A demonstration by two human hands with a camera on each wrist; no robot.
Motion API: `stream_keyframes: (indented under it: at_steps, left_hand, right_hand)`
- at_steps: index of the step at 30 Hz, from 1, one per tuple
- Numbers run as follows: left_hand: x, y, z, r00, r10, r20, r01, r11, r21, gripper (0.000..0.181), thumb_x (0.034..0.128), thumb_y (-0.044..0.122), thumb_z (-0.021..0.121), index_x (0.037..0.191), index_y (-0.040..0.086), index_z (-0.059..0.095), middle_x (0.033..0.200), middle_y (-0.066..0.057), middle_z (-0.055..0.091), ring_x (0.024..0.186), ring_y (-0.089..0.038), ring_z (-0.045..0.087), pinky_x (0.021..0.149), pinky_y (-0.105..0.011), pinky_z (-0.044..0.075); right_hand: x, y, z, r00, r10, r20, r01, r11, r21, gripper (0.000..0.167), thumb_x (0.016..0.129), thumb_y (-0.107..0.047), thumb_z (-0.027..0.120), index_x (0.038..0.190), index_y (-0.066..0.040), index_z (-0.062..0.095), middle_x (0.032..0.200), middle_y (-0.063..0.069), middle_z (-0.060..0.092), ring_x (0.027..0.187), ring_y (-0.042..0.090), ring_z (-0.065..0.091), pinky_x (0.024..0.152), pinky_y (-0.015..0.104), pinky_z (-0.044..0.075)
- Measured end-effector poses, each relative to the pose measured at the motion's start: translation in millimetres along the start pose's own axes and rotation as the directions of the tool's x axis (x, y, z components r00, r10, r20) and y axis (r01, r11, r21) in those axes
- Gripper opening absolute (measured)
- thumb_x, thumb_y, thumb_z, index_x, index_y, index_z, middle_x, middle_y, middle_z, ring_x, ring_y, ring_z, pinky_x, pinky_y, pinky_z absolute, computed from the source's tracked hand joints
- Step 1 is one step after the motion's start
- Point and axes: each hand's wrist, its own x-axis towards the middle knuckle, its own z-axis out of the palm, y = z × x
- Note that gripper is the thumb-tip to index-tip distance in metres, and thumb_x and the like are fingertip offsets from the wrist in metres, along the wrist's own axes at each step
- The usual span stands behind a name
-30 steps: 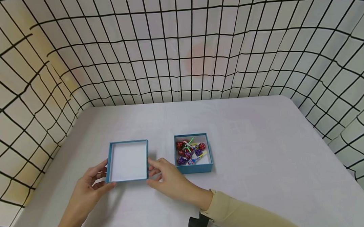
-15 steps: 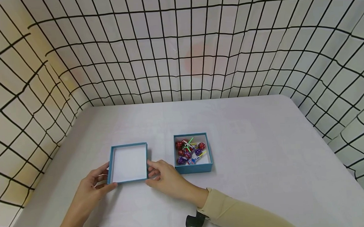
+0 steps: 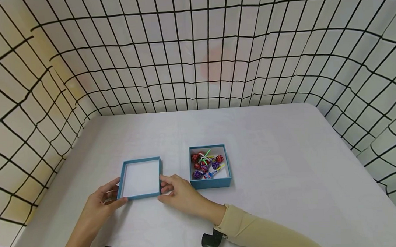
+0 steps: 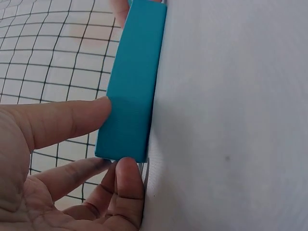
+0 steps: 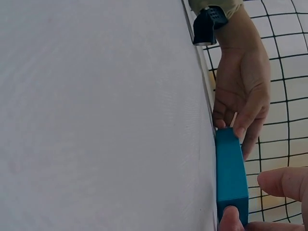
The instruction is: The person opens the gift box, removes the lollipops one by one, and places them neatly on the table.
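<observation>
The 2 parts, lid [image 3: 141,178] and box [image 3: 211,183], are separated; release of the lid appears outstanding. It is left of the box, white interior up, table [image 3: 269,153] contact undetermined. Left hand [image 3: 100,203] pinches its near-left corner; right hand [image 3: 181,194] touches its right side, thumb apart. Box contains red and purple lollipops [image 3: 204,168].

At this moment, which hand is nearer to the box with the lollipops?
Right. The right hand is just left of the lollipop box, at the blue lid; the left hand is farther left, across the lid.
</observation>
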Motion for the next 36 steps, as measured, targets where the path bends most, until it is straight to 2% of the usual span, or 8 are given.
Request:
stream_keyframes:
  at_steps: [9, 14, 22, 27, 30, 33, 36]
  left_hand:
    - [0.6, 0.4, 0.8, 1.0, -0.031, 0.002, 0.031, 0.999, 0.015, 0.075, 0.0979, 0.012, 0.079, 0.164, 0.006, 0.043, 0.145, -0.026, 0.058, 0.132, -0.038, 0.061, 0.086, -0.006, 0.046]
    - [-0.2, 1.0, -1.0, 1.0, -0.025, 0.009, 0.024, 0.999, 0.027, 0.074, 0.0995, 0.016, 0.078, 0.164, 0.006, 0.043, 0.145, -0.026, 0.059, 0.131, -0.039, 0.062, 0.084, -0.009, 0.049]
    - [-7.1, 6.6, -9.5, 0.995, 0.098, -0.025, -0.095, 0.99, 0.109, 0.067, 0.1021, 0.022, 0.076, 0.16, 0.004, 0.048, 0.142, -0.024, 0.06, 0.128, -0.039, 0.063, 0.083, -0.008, 0.049]
    - [-10.9, 15.9, -11.3, 0.983, 0.172, -0.058, -0.162, 0.976, 0.146, 0.064, 0.1024, 0.025, 0.076, 0.158, 0.007, 0.051, 0.14, -0.02, 0.062, 0.123, -0.034, 0.064, 0.081, -0.012, 0.051]
    - [-13.3, 25.6, -8.8, 0.975, 0.207, -0.083, -0.192, 0.968, 0.159, 0.06, 0.102, 0.026, 0.077, 0.156, 0.009, 0.055, 0.137, -0.017, 0.064, 0.118, -0.028, 0.065, 0.081, -0.013, 0.051]
    - [-15.4, 36.3, -5.3, 0.966, 0.241, -0.096, -0.224, 0.962, 0.158, 0.057, 0.1015, 0.025, 0.078, 0.153, 0.01, 0.058, 0.135, -0.015, 0.065, 0.112, -0.011, 0.065, 0.082, -0.012, 0.051]
    - [-16.1, 46.3, -1.2, 0.958, 0.273, -0.089, -0.259, 0.955, 0.145, 0.056, 0.1019, 0.023, 0.077, 0.153, 0.012, 0.058, 0.134, -0.013, 0.067, 0.109, -0.002, 0.062, 0.084, -0.012, 0.051]
  right_hand:
    - [1.8, 3, -1, 0.999, 0.029, 0.014, -0.029, 1.0, 0.012, 0.067, 0.095, -0.008, 0.081, 0.154, 0.005, 0.052, 0.129, 0.018, 0.067, 0.115, 0.028, 0.072, 0.088, 0.014, 0.056]
    - [0.2, 1, -3, 0.999, 0.027, 0.03, -0.026, 1.0, -0.006, 0.067, 0.096, -0.01, 0.08, 0.155, 0.004, 0.052, 0.129, 0.017, 0.067, 0.116, 0.028, 0.071, 0.086, 0.012, 0.054]
    - [-11.5, -13, -14, 0.996, 0.039, 0.081, -0.034, 0.997, -0.074, 0.064, 0.097, -0.017, 0.08, 0.155, -0.003, 0.056, 0.131, 0.013, 0.066, 0.117, 0.021, 0.069, 0.091, 0.014, 0.055]
    - [-21.7, -21, -20, 0.992, -0.017, 0.127, 0.027, 0.996, -0.08, 0.055, 0.1, -0.016, 0.077, 0.15, -0.003, 0.06, 0.132, 0.014, 0.066, 0.117, 0.017, 0.07, 0.093, 0.014, 0.055]
    - [-28.4, -27, -26, 0.987, -0.039, 0.153, 0.049, 0.997, -0.066, 0.05, 0.101, -0.016, 0.075, 0.148, -0.005, 0.063, 0.133, 0.013, 0.067, 0.114, 0.01, 0.07, 0.094, 0.014, 0.056]
    - [-35.0, -35, -33, 0.985, -0.052, 0.166, 0.063, 0.996, -0.06, 0.044, 0.102, -0.017, 0.074, 0.145, -0.009, 0.065, 0.134, 0.011, 0.069, 0.11, 0.002, 0.069, 0.094, 0.015, 0.056]
    - [-39.5, -40, -41, 0.984, -0.07, 0.165, 0.083, 0.994, -0.072, 0.039, 0.103, -0.018, 0.074, 0.141, -0.012, 0.068, 0.13, 0.008, 0.071, 0.107, -0.001, 0.068, 0.094, 0.017, 0.057]
